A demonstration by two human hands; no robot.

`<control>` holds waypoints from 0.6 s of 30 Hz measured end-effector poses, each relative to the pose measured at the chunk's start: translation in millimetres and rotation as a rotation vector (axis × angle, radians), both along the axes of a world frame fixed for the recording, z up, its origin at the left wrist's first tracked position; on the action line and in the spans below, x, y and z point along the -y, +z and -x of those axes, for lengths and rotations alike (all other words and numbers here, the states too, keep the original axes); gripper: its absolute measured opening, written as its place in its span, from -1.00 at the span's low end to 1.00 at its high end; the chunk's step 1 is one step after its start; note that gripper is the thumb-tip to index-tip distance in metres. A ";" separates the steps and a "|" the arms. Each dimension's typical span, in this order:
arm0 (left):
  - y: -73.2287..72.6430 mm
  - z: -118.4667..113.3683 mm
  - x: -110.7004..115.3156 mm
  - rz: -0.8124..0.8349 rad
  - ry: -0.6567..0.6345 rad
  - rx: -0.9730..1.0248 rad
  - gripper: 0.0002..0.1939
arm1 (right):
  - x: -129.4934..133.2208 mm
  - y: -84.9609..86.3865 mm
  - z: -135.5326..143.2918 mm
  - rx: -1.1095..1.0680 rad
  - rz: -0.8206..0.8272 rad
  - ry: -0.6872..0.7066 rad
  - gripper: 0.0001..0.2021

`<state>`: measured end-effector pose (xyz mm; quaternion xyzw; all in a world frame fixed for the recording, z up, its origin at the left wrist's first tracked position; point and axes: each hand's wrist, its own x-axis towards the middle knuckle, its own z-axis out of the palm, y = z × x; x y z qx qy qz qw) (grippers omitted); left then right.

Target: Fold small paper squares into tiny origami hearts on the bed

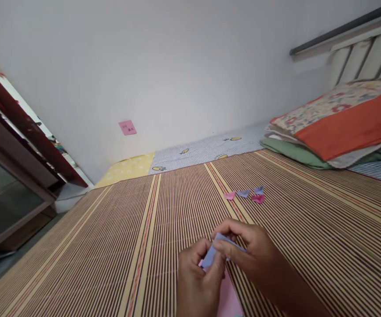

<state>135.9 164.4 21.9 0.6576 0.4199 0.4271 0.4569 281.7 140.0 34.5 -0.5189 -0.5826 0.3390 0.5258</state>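
Observation:
A small piece of folded blue paper [211, 254] is held between my two hands above the striped mat. My left hand [199, 275] pinches its lower left part between thumb and fingers. On the other side, my right hand [243, 244] grips the upper edge, thumb in front and fingers partly hidden behind. Pink paper [228, 297] lies under my hands, partly covered by the left one. Farther off on the mat sit several small folded paper pieces: a light pink one [230, 195], a blue one [243, 193], another blue one [258, 190] and a dark pink one [258, 199].
The striped mat [111, 246] covers the bed. Folded bedding with an orange and floral cover [352, 119] is piled at the right, near a radiator [365, 57]. A pink note [127, 127] is stuck to the white wall. A glass-panelled door [9, 207] stands at left.

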 end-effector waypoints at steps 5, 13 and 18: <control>-4.0 2.5 -4.7 0.131 -0.093 0.115 -0.75 | -2.5 -1.4 1.1 -0.022 -0.004 -0.028 -0.74; 1.1 5.3 -1.3 0.193 -0.165 0.239 -0.73 | -3.2 -3.1 -2.5 -0.306 -0.001 0.021 -0.69; 3.9 2.4 2.1 0.169 -0.151 0.234 -0.68 | -3.9 -4.3 -3.8 -0.226 -0.057 -0.015 -0.70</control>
